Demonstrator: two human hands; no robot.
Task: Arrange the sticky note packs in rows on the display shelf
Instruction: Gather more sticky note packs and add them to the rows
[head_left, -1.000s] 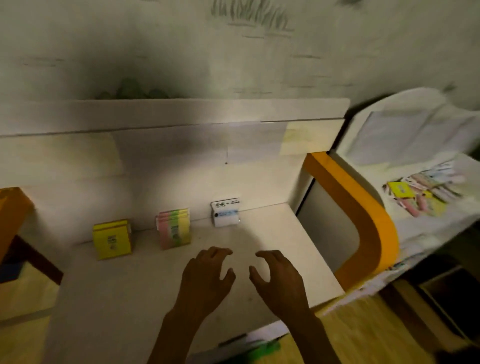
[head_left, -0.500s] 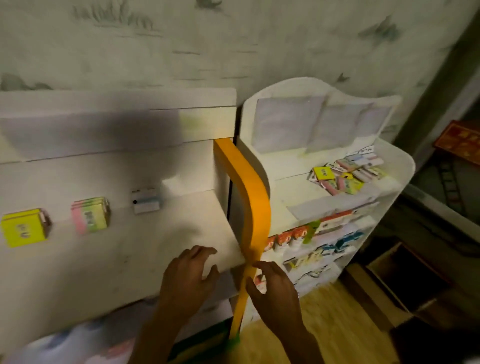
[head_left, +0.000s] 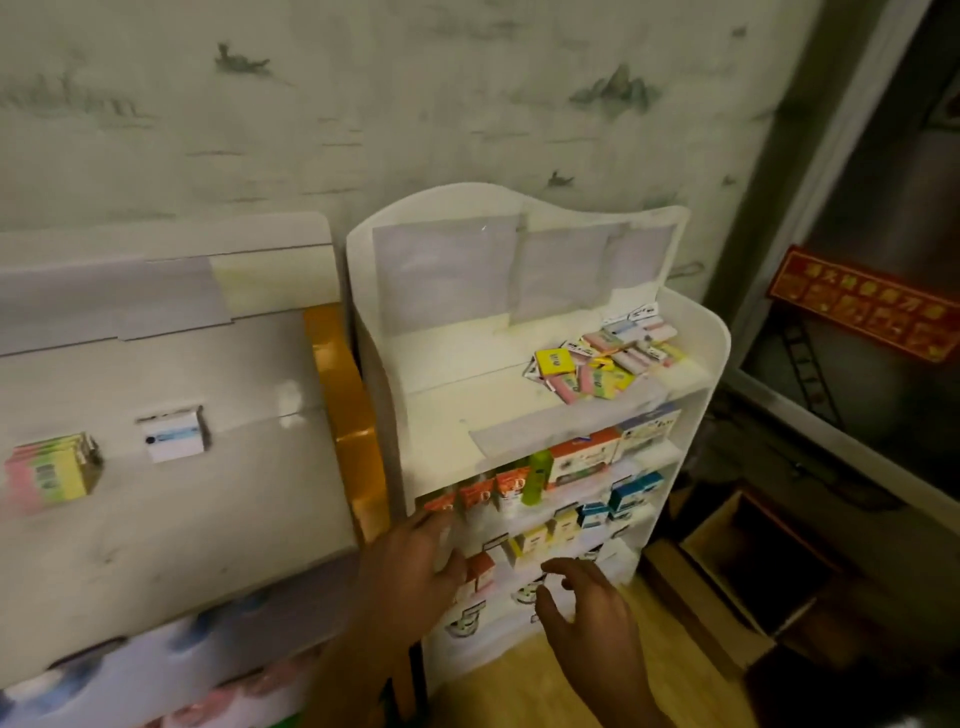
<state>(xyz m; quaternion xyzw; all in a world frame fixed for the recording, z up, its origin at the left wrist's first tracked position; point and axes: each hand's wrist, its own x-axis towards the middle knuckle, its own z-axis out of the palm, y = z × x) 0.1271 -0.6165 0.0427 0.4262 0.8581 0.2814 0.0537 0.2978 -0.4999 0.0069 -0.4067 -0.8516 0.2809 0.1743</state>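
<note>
On the white display shelf (head_left: 171, 525) at the left stand a pink-and-yellow sticky note pack (head_left: 49, 475) and a white pack with a blue label (head_left: 174, 440), upright against its back. A loose heap of sticky note packs (head_left: 605, 361), yellow, pink and white, lies on the top tier of the white rack (head_left: 719, 353) to the right. My left hand (head_left: 410, 571) hovers in front of the rack's lower tiers, fingers relaxed and holding nothing. My right hand (head_left: 584, 605) hangs low beside it, fingers loosely curled, also holding nothing.
An orange side panel (head_left: 348, 410) separates the shelf from the rack. The rack's lower tiers carry rows of small boxes (head_left: 582, 462). An open cardboard box (head_left: 743, 561) sits on the wooden floor at the right. A red sign (head_left: 862, 306) hangs on a dark door.
The view has swung right, from the display shelf to the white rack. Both hands moved right with it, off the shelf's front edge, and now hover before the rack's lower tiers.
</note>
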